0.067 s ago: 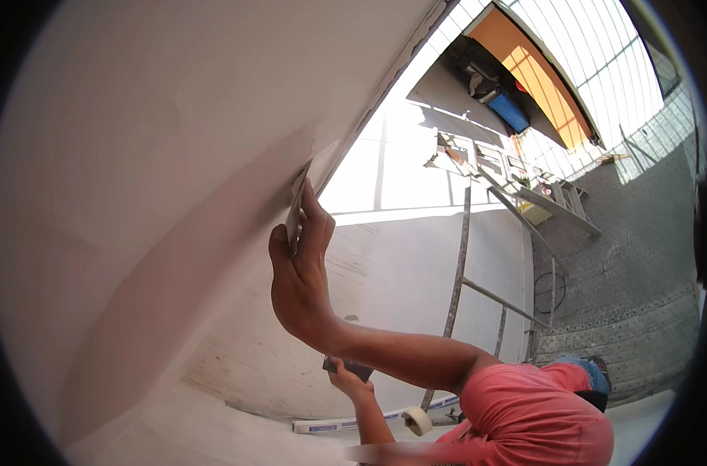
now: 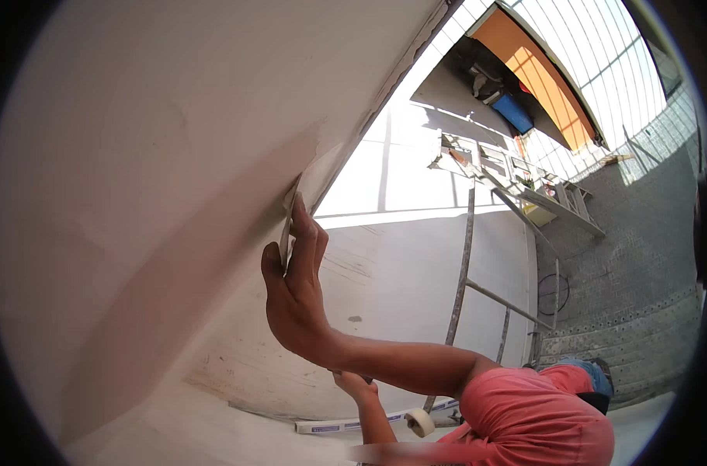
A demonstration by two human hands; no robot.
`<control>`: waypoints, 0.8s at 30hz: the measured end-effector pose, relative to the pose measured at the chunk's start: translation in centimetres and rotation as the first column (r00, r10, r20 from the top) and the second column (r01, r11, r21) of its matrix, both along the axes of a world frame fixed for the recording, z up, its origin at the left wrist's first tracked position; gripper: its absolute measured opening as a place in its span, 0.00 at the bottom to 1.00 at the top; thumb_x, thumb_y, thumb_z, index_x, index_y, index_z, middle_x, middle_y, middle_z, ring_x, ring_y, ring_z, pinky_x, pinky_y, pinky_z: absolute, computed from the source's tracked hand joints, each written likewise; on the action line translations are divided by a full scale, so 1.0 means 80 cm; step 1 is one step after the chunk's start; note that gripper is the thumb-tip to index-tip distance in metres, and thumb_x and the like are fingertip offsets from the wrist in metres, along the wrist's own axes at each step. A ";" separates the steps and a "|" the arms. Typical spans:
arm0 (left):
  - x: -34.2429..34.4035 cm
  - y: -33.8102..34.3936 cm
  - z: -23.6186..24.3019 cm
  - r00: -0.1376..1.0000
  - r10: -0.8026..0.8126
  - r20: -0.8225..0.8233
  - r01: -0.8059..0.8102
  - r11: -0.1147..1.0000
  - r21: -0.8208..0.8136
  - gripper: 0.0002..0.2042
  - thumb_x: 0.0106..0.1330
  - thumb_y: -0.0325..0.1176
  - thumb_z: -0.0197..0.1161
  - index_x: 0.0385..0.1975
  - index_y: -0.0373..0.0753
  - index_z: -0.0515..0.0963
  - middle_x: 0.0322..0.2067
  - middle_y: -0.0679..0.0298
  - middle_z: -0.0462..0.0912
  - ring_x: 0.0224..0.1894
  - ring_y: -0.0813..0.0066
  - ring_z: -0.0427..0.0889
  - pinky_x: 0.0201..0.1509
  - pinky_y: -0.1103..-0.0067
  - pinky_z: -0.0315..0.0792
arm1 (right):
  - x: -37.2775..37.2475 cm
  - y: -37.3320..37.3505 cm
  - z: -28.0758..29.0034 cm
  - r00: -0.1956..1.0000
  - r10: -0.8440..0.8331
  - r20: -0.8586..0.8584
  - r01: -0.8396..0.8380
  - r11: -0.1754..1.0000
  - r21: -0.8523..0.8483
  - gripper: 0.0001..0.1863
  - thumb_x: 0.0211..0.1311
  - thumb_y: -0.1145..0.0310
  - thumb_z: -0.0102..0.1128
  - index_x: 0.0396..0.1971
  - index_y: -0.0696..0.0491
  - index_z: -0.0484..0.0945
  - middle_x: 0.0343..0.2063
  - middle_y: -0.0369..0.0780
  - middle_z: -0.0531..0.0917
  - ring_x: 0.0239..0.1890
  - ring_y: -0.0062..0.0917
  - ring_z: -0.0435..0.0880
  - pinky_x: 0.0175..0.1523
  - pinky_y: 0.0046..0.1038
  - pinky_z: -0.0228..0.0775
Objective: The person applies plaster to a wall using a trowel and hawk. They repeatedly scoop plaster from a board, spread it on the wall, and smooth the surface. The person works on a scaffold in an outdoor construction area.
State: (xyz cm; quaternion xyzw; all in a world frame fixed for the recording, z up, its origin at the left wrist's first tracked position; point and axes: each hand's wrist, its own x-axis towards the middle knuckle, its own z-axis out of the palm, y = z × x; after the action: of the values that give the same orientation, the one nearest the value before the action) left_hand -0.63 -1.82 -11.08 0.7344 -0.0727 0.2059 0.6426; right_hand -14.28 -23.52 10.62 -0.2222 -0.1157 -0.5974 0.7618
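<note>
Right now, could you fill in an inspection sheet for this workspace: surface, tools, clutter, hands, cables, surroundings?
Surface: pale wall, partly shaded
Job's things: thin flat blade at the wall
Clutter: pale roll, long white strip
Hands: right hand grips the blade; left hand, partly hidden, holds a dark item
Cables: none certain; a thin dark loop is unclear
Surroundings: metal frame, blue container, orange panel

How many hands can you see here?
2: the right hand, holding a thin flat tool, and the left hand lower in view, partly hidden by the right forearm.
</note>
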 end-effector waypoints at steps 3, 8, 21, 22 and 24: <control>0.011 0.010 -0.013 1.000 -0.026 -0.002 0.026 0.999 0.046 0.22 0.72 0.40 0.59 0.61 0.35 0.70 0.54 0.57 0.79 0.55 0.65 0.80 0.58 0.68 0.76 | 0.005 0.015 -0.022 0.993 -0.114 0.005 0.114 0.990 -0.080 0.33 0.75 0.77 0.43 0.76 0.47 0.48 0.67 0.51 0.57 0.69 0.48 0.61 0.72 0.44 0.60; 0.014 0.011 0.022 0.899 -0.398 -0.181 0.274 0.836 -0.476 0.22 0.74 0.45 0.59 0.61 0.38 0.74 0.52 0.62 0.83 0.54 0.64 0.82 0.57 0.69 0.77 | 0.036 -0.051 -0.150 0.971 -0.198 0.132 0.232 0.667 -0.707 0.38 0.64 0.78 0.62 0.72 0.38 0.62 0.64 0.43 0.68 0.66 0.41 0.69 0.69 0.45 0.68; -0.084 -0.110 0.151 0.864 -0.495 0.091 0.504 0.851 -0.147 0.23 0.76 0.41 0.59 0.63 0.33 0.70 0.53 0.58 0.80 0.53 0.67 0.80 0.57 0.71 0.75 | 0.059 -0.144 -0.254 0.768 -0.618 0.167 0.230 0.022 -0.973 0.35 0.56 0.71 0.69 0.63 0.25 0.74 0.64 0.33 0.69 0.69 0.33 0.66 0.71 0.38 0.65; -0.087 -0.109 0.155 0.877 -0.460 0.136 0.475 0.874 -0.104 0.22 0.75 0.40 0.60 0.61 0.33 0.71 0.52 0.58 0.80 0.52 0.68 0.80 0.56 0.72 0.76 | 0.051 -0.150 -0.249 0.743 -0.647 0.172 0.224 -0.002 -0.974 0.34 0.57 0.68 0.70 0.63 0.24 0.74 0.64 0.32 0.70 0.68 0.33 0.67 0.70 0.39 0.65; -0.092 -0.106 0.163 0.893 -0.389 0.226 0.404 0.915 -0.020 0.20 0.74 0.39 0.62 0.59 0.32 0.73 0.50 0.59 0.81 0.50 0.69 0.81 0.55 0.73 0.76 | 0.033 -0.153 -0.237 0.712 -0.670 0.208 0.223 -0.065 -0.973 0.32 0.58 0.64 0.70 0.62 0.23 0.74 0.63 0.31 0.71 0.67 0.32 0.67 0.68 0.39 0.65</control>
State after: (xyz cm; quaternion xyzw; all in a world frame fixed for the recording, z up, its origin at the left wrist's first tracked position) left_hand -8.03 -10.30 1.98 0.6554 -0.2839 0.1518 0.6832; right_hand -11.65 -35.77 -8.35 -0.7821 -0.2563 -0.5393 0.1786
